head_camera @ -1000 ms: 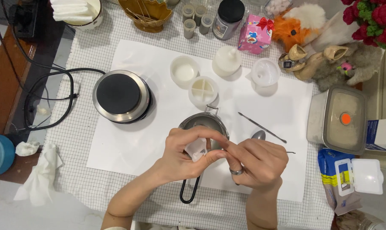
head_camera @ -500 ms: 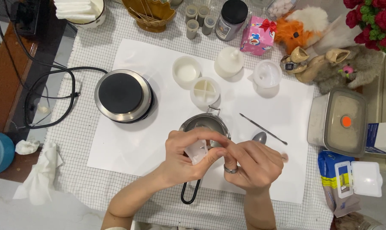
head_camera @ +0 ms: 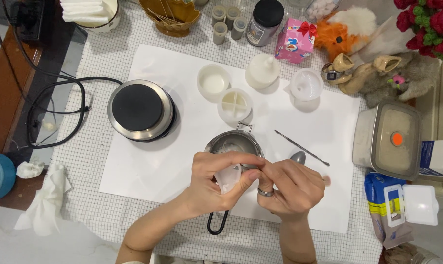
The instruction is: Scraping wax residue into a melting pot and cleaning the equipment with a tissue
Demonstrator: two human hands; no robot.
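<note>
Seen from the head camera, the left hand (head_camera: 212, 183) curls its fingers and thumb around a small translucent white mould-like piece (head_camera: 230, 177), gripping it just above the small stainless-steel pouring pot with a black loop handle (head_camera: 233, 143); the pot sits near the middle of the large white paper sheet (head_camera: 148, 166), and its handle runs toward 6 o'clock beneath the hands. The right hand (head_camera: 290, 188), wearing a dark ring, is mostly closed, its forefinger and thumb pinched at the edge of the same white piece, so both hands touch it; what the fingertips press there cannot be told. At 3 o'clock from the hands, a metal spoon (head_camera: 298, 157) lies partly hidden behind the right hand, and a thin metal pick tool (head_camera: 300, 147) lies slantwise just beyond it. At 10 o'clock from the pot stands a round steel hot plate with a black top (head_camera: 141, 110), its black cord (head_camera: 60, 105) looping toward 9 o'clock. At 12 o'clock from the pot sit two round white moulds (head_camera: 235, 104), one divided into four sections. At 3 o'clock, well apart, rests a clear lidded plastic box with an orange dot (head_camera: 390, 138).
</note>
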